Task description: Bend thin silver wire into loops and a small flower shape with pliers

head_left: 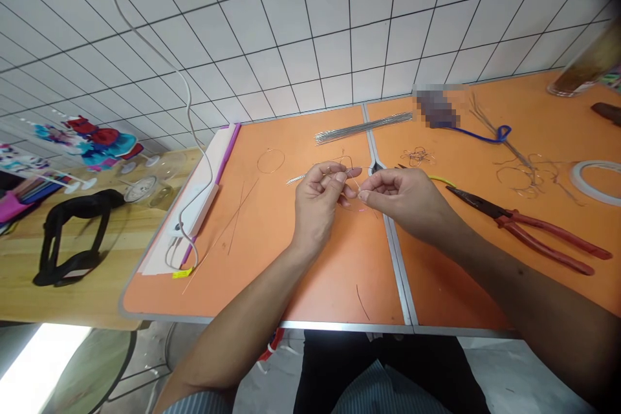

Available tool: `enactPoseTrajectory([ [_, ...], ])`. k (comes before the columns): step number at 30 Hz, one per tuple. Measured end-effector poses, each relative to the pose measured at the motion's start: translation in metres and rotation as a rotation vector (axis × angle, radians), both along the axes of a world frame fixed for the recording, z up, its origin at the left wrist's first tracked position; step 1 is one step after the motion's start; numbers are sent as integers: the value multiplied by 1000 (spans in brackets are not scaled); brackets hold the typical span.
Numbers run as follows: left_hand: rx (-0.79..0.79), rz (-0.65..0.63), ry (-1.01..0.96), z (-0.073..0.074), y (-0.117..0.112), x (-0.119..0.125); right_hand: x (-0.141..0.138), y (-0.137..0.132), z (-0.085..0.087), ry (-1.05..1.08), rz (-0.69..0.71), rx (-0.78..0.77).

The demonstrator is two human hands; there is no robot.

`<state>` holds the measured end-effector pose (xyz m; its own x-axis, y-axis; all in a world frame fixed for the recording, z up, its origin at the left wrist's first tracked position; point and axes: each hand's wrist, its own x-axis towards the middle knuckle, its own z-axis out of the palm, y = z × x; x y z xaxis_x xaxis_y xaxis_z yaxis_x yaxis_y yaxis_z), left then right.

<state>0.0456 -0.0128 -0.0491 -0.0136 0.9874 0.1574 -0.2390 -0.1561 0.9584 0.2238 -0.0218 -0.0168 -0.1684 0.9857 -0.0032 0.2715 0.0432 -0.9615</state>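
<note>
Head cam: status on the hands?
Left hand and right hand pinching thin wire together over orange table. Red-handled pliers lying right, apart from the hands.

White square-tiled wall [272,26] with dark grout rises beyond the orange-topped surface [339,294], a wooden table [97,297] stands to its left, and below it lie a grey floor [490,369], a round green seat [82,369] and a bright patch of light [33,369]

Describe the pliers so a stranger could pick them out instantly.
On the orange table, find the metal seam and look right, past the person's right hand. The long-nose pliers lie there, black jaws pointing left. Their red grip stands out among the thin wires.
</note>
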Motion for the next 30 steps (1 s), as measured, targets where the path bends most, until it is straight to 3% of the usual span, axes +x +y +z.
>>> enactPoseTrajectory([
  [12, -14, -13, 46, 1, -3, 1, -1, -2, -7, -92, -31, 101],
  [24, 26, -41, 48, -3, -2, -1, -5, -10, 0, -295, -44, 217],
  [30, -19, -54, 35, 4, -1, -1, -5, -12, 0, -360, -46, 312],
])
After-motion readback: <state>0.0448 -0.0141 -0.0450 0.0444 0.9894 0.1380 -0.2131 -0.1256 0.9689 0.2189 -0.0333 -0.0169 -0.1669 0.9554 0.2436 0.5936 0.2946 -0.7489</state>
